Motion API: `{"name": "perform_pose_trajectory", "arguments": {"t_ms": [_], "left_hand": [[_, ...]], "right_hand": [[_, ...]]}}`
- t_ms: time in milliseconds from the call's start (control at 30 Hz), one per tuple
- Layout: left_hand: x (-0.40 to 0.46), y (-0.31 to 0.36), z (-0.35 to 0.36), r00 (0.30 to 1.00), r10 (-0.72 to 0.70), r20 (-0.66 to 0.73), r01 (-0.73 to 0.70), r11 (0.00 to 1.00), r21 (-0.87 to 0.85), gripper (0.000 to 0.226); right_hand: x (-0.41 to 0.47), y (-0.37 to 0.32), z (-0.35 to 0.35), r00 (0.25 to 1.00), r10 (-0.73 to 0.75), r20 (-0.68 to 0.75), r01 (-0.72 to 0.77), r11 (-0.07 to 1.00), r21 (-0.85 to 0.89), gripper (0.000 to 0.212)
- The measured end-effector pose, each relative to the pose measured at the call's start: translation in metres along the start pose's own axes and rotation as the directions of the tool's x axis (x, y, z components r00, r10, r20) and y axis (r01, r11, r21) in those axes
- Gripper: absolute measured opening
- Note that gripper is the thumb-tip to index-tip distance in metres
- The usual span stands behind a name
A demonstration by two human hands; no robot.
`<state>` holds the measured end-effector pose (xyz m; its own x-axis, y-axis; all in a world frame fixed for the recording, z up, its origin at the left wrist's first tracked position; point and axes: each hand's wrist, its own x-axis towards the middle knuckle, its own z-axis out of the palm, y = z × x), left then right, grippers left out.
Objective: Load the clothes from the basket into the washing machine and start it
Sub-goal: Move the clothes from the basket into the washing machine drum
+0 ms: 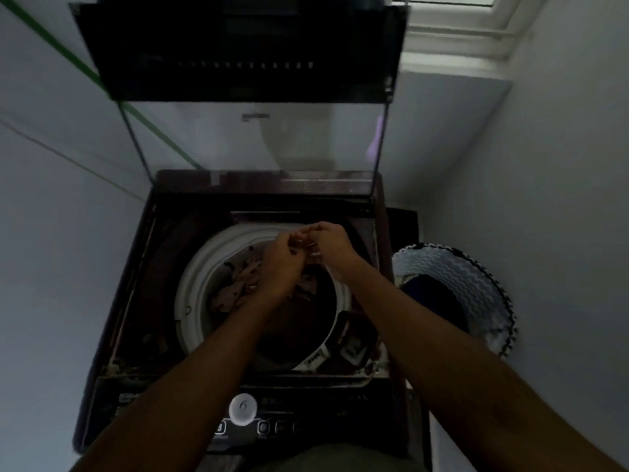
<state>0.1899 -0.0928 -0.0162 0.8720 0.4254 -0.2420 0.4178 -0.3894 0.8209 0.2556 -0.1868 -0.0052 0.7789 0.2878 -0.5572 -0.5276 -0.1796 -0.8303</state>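
**Loading the top-loader, hands over the drum**

I'm standing over my dark, boxy top-loading washing machine (112, 301), which is filling the middle of the frame with its tinted lid (238, 52) propped upright toward the top. Both hands are hovering together above the round white-rimmed drum (190, 294), just above center frame. My left hand (280, 264) has its fingers curled, and my right hand (328, 247) is curled too, fingertips meeting the left. Honestly the shot is dim and blurry, so I can't tell what, if anything, they're pinching between them. It could be a small bit of fabric or nothing.

Some crumpled pinkish patterned clothes (235, 287) are already sitting inside the drum, left of my wrists, with darker stuff beneath them. The round woven basket with the wavy blue-white pattern (476, 291) is sitting at the right edge of the machine, mid-right of the frame, and I'm seeing something dark inside it, so I'm guessing the loading isn't finished.

What's worrying me: fabric could be catching on the drum rim if I'm dropping it sloppily. Also my forearms are passing right over the black control panel with its glowing buttons (269, 427) at the bottom, so I could be bumping a setting.
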Motion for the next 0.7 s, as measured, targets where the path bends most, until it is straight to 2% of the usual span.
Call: {"name": "perform_pose_trajectory", "arguments": {"t_ms": [100,333,467,567,700], "left_hand": [[0.003,0.018,0.021,1.0,0.008,0.004,-0.008,0.999,-0.039,0.027],[0.003,0.048,0.055,0.984,0.173,0.047,-0.174,0.985,0.017,0.013],[-0.004,0.061,0.084,0.957,0.264,0.121,-0.265,0.964,-0.011,0.013],[-0.009,0.069,0.111,0.899,0.402,0.175,-0.41,0.912,0.014,0.022],[-0.013,0.078,0.147,0.813,0.515,0.273,-0.567,0.807,0.165,0.021]], "right_hand": [[-0.008,-0.008,-0.024,0.999,-0.001,-0.032,0.003,0.999,0.05,0.012],[-0.018,-0.005,-0.075,0.984,-0.085,-0.157,0.106,0.985,0.133,0.016],[-0.026,0.003,-0.116,0.949,-0.108,-0.295,0.184,0.952,0.244,0.02],[-0.024,0.03,-0.158,0.916,-0.019,-0.4,0.175,0.918,0.356,0.021],[-0.019,0.094,-0.216,0.857,0.208,-0.471,0.039,0.886,0.463,0.018]]}}
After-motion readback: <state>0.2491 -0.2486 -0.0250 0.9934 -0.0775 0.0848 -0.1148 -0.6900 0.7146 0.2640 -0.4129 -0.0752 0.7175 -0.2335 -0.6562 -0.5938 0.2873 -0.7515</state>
